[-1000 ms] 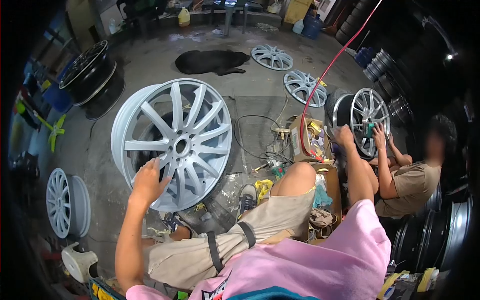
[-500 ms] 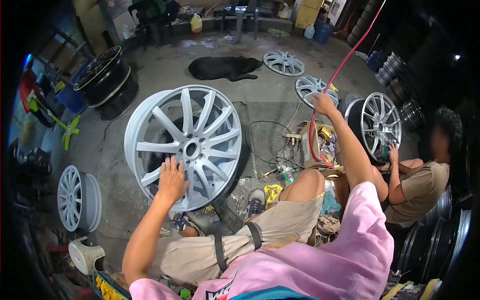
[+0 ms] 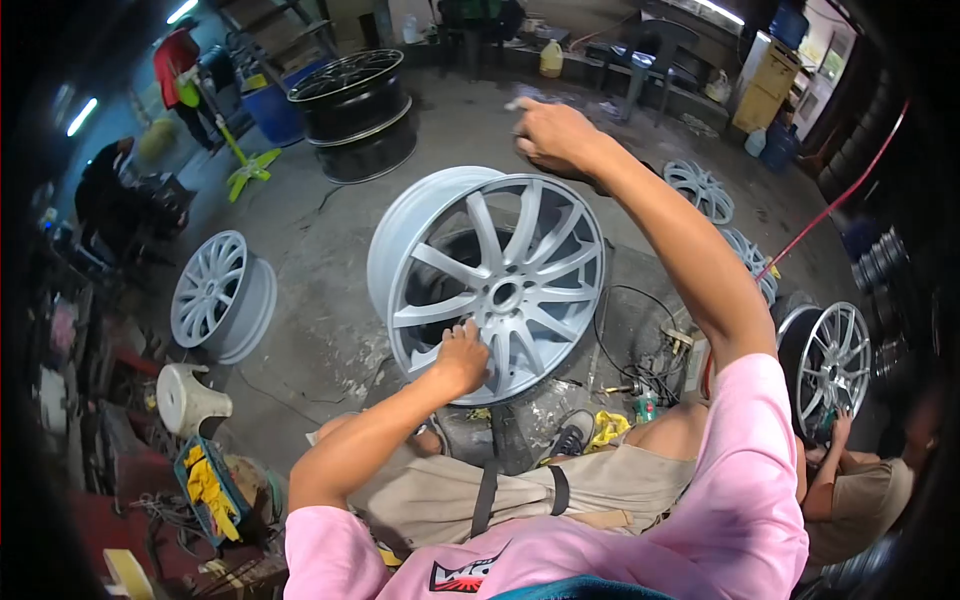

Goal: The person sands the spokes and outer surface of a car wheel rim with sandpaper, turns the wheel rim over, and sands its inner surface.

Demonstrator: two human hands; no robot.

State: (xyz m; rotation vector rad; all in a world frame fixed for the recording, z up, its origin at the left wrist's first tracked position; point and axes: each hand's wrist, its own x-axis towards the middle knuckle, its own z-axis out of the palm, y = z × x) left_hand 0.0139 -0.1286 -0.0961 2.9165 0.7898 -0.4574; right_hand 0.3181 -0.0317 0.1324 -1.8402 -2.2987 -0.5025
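A large pale grey alloy wheel [image 3: 507, 296] stands tilted in front of my knees, its many-spoked face towards me. My left hand [image 3: 463, 360] rests on its lower left spokes, the fingers lying over the metal and slightly bent. Above the wheel's far upper edge, my right hand [image 3: 555, 138] is raised with most fingers curled and the index finger reaching forward. A small whitish spot shows at its fingertip; whether something is held there is hidden. The right hand is apart from the wheel.
Another grey wheel [image 3: 212, 295] stands at left near a white stool [image 3: 193, 398]. Stacked black rims [image 3: 360, 115] are behind. A red hose [image 3: 838, 206] hangs at right. A co-worker [image 3: 860, 500] handles a silver wheel [image 3: 834, 365]. Black cables [image 3: 640, 365] lie on the floor.
The view has turned left. My right hand has moved from beside the red hose to above the wheel's far edge. My left hand stays on the lower left spokes.
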